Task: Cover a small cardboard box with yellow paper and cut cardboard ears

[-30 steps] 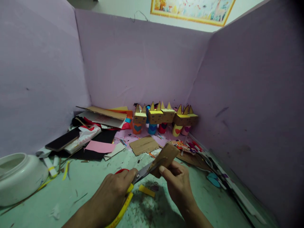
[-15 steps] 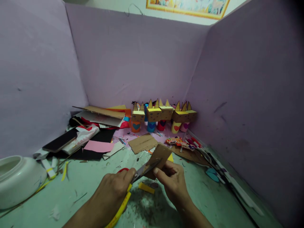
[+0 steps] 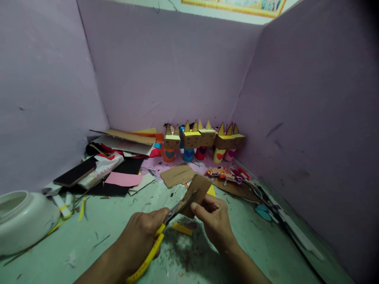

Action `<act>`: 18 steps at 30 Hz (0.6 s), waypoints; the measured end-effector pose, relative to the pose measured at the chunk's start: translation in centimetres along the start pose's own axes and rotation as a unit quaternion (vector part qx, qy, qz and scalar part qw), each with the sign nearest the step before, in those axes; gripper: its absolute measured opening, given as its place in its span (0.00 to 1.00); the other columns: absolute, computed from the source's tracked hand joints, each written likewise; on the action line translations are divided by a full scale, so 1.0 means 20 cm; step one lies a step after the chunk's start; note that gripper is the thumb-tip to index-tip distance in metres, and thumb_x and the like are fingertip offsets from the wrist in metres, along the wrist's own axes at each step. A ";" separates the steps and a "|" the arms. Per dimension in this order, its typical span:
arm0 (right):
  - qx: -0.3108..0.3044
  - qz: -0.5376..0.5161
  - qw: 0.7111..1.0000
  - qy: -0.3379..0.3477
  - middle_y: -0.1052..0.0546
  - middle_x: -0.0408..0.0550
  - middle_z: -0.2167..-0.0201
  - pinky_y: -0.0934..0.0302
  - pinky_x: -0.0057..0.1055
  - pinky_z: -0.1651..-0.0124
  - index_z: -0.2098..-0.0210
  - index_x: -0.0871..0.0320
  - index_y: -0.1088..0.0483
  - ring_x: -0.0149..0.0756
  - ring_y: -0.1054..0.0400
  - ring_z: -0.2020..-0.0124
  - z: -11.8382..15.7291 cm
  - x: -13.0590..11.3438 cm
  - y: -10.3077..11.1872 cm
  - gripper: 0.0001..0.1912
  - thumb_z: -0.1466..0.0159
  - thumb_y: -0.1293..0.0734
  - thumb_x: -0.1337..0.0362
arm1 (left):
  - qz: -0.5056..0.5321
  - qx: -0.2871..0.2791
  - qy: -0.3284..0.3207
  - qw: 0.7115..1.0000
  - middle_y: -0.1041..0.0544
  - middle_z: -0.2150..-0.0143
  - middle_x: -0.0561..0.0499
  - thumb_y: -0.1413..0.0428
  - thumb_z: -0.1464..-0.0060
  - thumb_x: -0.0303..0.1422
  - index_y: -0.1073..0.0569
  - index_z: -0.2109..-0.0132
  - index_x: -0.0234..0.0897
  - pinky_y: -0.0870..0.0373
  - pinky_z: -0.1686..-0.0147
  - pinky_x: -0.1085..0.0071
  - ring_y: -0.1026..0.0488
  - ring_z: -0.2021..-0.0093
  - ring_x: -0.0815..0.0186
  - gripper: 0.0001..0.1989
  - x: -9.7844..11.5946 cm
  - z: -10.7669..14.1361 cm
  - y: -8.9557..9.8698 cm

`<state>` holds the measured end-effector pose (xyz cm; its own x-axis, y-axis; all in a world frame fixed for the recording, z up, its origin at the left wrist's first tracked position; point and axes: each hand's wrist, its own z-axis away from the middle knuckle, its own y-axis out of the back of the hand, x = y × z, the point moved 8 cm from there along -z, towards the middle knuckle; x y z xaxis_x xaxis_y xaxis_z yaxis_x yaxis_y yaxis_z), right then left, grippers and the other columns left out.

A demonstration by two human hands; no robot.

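Observation:
My left hand point(image 3: 145, 230) is closed around the yellow handles of a pair of scissors point(image 3: 148, 258), whose blades point up and to the right. A brown cardboard piece point(image 3: 199, 188) is pinched between the thumb and fingers of my right hand point(image 3: 215, 221). The blades lie across the cardboard's lower left part, just beside my right thumb. Beneath the hands, a small yellow strip point(image 3: 182, 228) rests on the green tabletop. A larger flat cardboard sheet point(image 3: 177, 175) lies just beyond.
Several cardboard-headed figures point(image 3: 192, 140) with pointed ears stand at the back. Cardboard, paper and a dark phone-like slab point(image 3: 75, 171) are piled at left, near a white pot point(image 3: 28, 223). Patterned fabric point(image 3: 223, 173) and white sticks point(image 3: 299, 236) lie at right. Lilac panels point(image 3: 177, 71) enclose the table.
The scissor blades have closed somewhat along the cardboard, and the handles have drawn together in my left hand. The red inner part of the handle no longer shows. The view has tilted slightly down.

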<state>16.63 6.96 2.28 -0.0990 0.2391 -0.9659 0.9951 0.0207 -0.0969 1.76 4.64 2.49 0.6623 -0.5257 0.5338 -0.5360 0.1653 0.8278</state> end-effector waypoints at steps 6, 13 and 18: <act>0.015 -0.021 0.999 -0.030 0.30 0.42 0.82 0.44 0.27 0.73 0.82 0.61 0.30 0.32 0.38 0.78 -0.02 0.02 0.01 0.05 0.53 0.34 0.66 | 0.124 -0.085 0.110 0.982 0.38 0.86 0.61 0.56 0.61 0.23 0.38 0.73 0.38 0.45 0.81 0.78 0.40 0.84 0.73 0.07 0.01 0.01 -0.04; 0.017 -0.030 0.999 -0.041 0.33 0.40 0.85 0.43 0.26 0.75 0.83 0.60 0.31 0.29 0.40 0.80 -0.03 0.02 0.01 0.04 0.53 0.34 0.68 | 0.121 -0.052 0.106 0.986 0.41 0.86 0.61 0.56 0.64 0.22 0.41 0.75 0.38 0.48 0.82 0.78 0.41 0.84 0.74 0.07 -0.04 0.01 -0.08; 0.014 -0.028 0.999 -0.038 0.34 0.40 0.85 0.43 0.27 0.74 0.83 0.60 0.30 0.32 0.38 0.78 -0.03 0.00 0.01 0.04 0.53 0.34 0.67 | 0.131 -0.036 0.103 0.985 0.43 0.85 0.61 0.56 0.64 0.22 0.43 0.77 0.38 0.50 0.83 0.78 0.43 0.83 0.74 0.07 -0.03 0.02 -0.08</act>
<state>16.77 7.49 2.35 -0.1562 0.1646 -0.9739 0.9875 0.0039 -0.1577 2.09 4.41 0.82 0.6027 -0.2785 0.7478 -0.6686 0.3353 0.6637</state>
